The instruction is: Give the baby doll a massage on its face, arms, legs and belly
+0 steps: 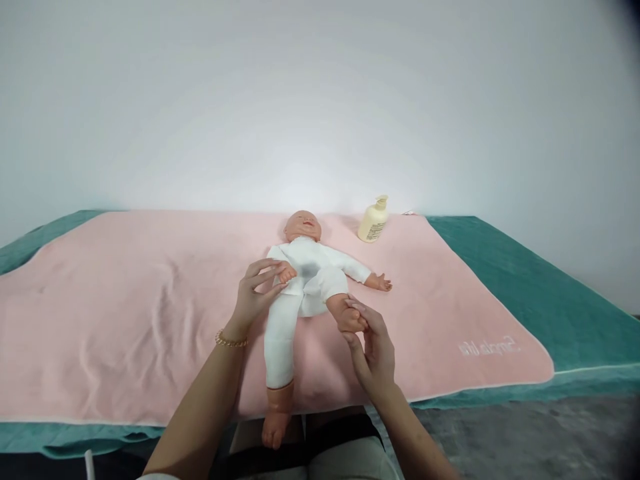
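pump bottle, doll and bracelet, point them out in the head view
Pump bottle (373, 223), head view, on its body
Doll (305, 253), head view, on its white chest
Bracelet (232, 343), head view, on its visible band

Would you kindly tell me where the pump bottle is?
In the head view, the pump bottle is on the pink blanket, right of the doll's head.

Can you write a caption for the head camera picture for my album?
Doll on a pink blanket, pump bottle nearby: left hand at its little hand, right hand holding its foot.
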`<action>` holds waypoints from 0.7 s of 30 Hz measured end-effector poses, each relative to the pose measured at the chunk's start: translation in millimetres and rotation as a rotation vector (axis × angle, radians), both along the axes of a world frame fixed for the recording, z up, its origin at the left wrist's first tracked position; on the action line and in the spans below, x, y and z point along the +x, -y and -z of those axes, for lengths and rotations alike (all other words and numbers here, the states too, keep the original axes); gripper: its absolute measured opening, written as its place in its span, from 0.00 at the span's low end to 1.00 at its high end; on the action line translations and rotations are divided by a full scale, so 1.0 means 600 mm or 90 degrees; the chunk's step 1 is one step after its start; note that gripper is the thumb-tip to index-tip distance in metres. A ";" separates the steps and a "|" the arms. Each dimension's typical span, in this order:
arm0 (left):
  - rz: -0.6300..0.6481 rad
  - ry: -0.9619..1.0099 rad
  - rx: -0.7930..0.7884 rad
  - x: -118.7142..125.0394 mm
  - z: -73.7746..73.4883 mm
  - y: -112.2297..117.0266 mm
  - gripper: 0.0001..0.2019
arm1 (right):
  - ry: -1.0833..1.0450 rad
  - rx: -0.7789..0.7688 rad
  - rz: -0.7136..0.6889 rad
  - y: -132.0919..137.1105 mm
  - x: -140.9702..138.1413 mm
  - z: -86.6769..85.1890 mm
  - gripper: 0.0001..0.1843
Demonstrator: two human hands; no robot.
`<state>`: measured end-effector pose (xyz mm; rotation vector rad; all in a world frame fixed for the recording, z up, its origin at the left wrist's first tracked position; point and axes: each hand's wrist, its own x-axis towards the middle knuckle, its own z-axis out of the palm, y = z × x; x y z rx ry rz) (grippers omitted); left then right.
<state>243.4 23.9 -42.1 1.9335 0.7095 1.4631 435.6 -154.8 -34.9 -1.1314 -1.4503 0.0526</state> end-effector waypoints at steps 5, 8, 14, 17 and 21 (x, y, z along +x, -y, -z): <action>0.011 -0.067 0.086 0.003 0.003 -0.004 0.13 | -0.031 -0.008 0.001 -0.012 -0.003 0.001 0.24; 0.010 -0.087 0.105 0.003 0.008 -0.007 0.12 | -0.034 -0.010 -0.007 -0.013 -0.005 0.000 0.24; -0.002 -0.047 0.094 0.004 0.004 -0.004 0.14 | -0.033 -0.026 -0.003 -0.006 0.001 0.002 0.22; -0.037 0.027 0.010 0.002 -0.002 0.004 0.14 | -0.024 -0.056 0.013 0.009 0.006 0.006 0.23; -0.125 0.176 -0.147 0.000 -0.009 0.010 0.16 | 0.016 -0.082 0.014 0.036 0.011 0.011 0.26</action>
